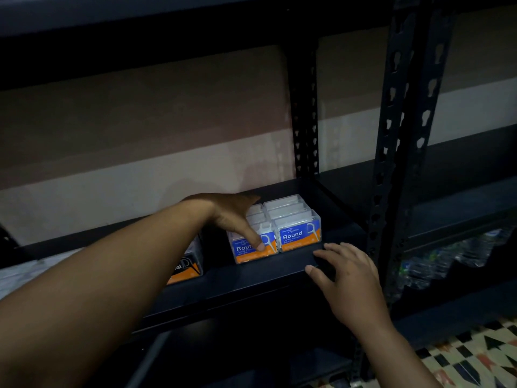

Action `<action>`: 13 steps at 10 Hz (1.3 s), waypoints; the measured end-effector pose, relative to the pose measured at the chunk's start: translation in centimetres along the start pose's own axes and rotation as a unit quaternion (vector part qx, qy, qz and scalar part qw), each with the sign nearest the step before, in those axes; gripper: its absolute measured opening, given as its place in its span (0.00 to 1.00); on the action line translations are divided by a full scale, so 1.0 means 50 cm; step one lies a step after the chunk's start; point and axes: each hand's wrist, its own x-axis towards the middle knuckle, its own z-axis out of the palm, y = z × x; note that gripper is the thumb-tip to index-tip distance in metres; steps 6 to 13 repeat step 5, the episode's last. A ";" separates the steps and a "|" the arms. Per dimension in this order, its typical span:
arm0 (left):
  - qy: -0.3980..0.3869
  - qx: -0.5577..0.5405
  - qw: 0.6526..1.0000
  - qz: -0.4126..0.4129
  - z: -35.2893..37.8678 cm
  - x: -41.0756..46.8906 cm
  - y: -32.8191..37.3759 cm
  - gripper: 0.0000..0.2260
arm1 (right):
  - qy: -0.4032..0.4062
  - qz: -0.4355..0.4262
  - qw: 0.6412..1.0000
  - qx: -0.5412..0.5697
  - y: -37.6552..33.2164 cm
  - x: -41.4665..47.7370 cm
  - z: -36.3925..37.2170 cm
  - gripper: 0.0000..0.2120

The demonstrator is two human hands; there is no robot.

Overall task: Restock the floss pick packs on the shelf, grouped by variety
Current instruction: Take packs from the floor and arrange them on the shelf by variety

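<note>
Two rows of clear floss pick packs with blue and orange "Round" labels stand on the dark shelf [251,278]. My left hand [235,217] reaches over the left row and grips its front pack [253,249], thumb pressed on the label. The right row's front pack [299,233] stands beside it, touching. Left of them, partly hidden by my forearm, stands a pack with a black and orange label [190,264]. My right hand [347,278] rests with straight fingers on the shelf's front edge, holding nothing.
A perforated dark upright post [402,135] stands right of the packs, and a second one [305,113] at the back. Plastic-wrapped bottles [453,256] sit on the neighbouring shelf at right. A patterned tiled floor [475,359] shows at bottom right.
</note>
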 end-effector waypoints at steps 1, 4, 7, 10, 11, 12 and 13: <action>0.002 0.001 1.000 0.008 0.000 0.000 -0.002 0.57 | 0.004 -0.007 1.000 -0.007 0.001 0.001 0.001 0.18; 0.207 0.099 0.969 0.094 -0.022 -0.092 -0.014 0.36 | 0.007 -0.014 1.000 0.018 -0.005 -0.020 -0.010 0.16; 0.335 0.053 0.926 0.165 0.002 -0.196 -0.024 0.24 | 0.018 0.010 0.998 0.056 -0.013 -0.048 -0.030 0.14; 0.335 0.053 0.926 0.165 0.002 -0.196 -0.024 0.24 | 0.018 0.010 0.998 0.056 -0.013 -0.048 -0.030 0.14; 0.335 0.053 0.926 0.165 0.002 -0.196 -0.024 0.24 | 0.018 0.010 0.998 0.056 -0.013 -0.048 -0.030 0.14; 0.335 0.053 0.926 0.165 0.002 -0.196 -0.024 0.24 | 0.018 0.010 0.998 0.056 -0.013 -0.048 -0.030 0.14; 0.335 0.053 0.926 0.165 0.002 -0.196 -0.024 0.24 | 0.018 0.010 0.998 0.056 -0.013 -0.048 -0.030 0.14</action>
